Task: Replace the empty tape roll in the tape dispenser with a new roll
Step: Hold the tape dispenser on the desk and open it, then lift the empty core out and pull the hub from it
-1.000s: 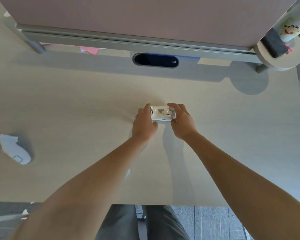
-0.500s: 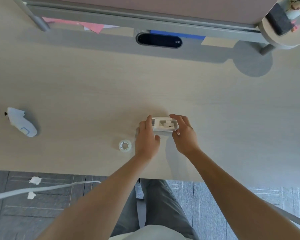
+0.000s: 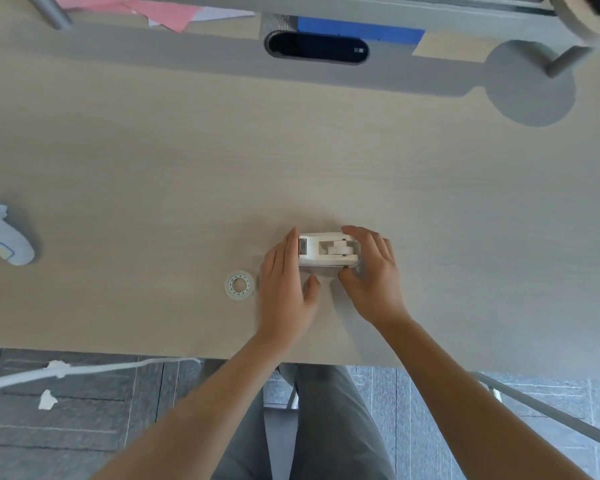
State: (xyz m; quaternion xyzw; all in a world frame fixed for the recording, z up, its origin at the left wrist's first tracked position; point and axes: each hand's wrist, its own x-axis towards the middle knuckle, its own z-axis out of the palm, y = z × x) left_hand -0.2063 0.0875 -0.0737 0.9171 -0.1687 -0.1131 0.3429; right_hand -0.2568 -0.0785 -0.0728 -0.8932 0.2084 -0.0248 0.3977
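White tape dispenser [image 3: 326, 251] on desk [image 3: 153, 168], right hand [image 3: 371, 275] grip clamped around it, left hand [image 3: 284, 282] grip apart beside.

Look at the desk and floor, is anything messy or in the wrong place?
A little. Torn white paper scraps lie on the dark floor under the desk, like litter. On the desk, the tape dispenser and the clear tape roll sit neatly; nothing is spilled or broken.
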